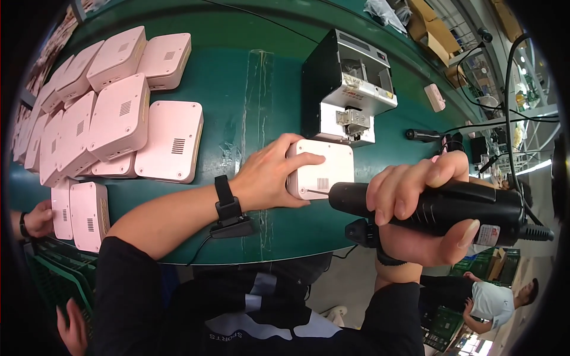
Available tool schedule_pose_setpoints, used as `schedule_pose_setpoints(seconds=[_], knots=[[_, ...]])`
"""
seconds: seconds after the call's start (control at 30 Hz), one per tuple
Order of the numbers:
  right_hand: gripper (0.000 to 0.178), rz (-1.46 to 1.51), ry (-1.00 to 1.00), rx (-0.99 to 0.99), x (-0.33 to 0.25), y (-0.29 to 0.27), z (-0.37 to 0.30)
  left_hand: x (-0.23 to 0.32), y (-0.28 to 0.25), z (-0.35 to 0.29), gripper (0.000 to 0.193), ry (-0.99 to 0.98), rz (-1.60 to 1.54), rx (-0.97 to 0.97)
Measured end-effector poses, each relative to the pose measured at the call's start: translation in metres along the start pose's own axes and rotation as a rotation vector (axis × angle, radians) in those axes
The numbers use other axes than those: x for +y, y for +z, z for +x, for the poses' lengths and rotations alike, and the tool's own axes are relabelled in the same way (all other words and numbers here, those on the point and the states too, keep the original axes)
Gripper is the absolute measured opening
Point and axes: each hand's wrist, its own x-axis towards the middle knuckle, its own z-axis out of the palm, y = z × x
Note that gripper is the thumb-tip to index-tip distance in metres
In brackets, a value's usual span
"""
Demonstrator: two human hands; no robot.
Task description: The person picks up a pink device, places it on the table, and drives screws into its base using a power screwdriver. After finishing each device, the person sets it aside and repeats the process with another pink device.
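Under my left hand (276, 175) lies a pale pink plastic box (332, 163) with rounded corners, a vent grille and corner screw holes. The fingers and thumb wrap its left side, steadying it on the green table (231, 225). In my right hand (421, 196) is a black corded electric screwdriver (463, 207), tilted nearly flat. Its thin bit reaches the hole at the box's lower left corner; whether a screw sits there is too small to tell. Just beyond the box stands a black and silver screw feeder machine (350, 89).
Several matching pink boxes (172, 142) are piled at the left. Another person's hand (38, 218) touches the pile's near end. A second black tool (423, 135) and a small pink part (435, 98) lie at the right. Green crates (59, 279) stand below the table's left edge.
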Motion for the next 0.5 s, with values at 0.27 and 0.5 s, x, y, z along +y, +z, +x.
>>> schedule_pose_setpoints(seconds=[0.27, 0.5], knots=[[0.056, -0.056, 0.055, 0.008, 0.016, 0.018, -0.001, -0.003, 0.000, -0.004, 0.071, 0.034, -0.009, 0.086], [0.051, 0.090, -0.001, 0.033, 0.024, -0.001, -0.006, 0.002, 0.018, 0.000, 0.070, 0.062, -0.053, 0.147]])
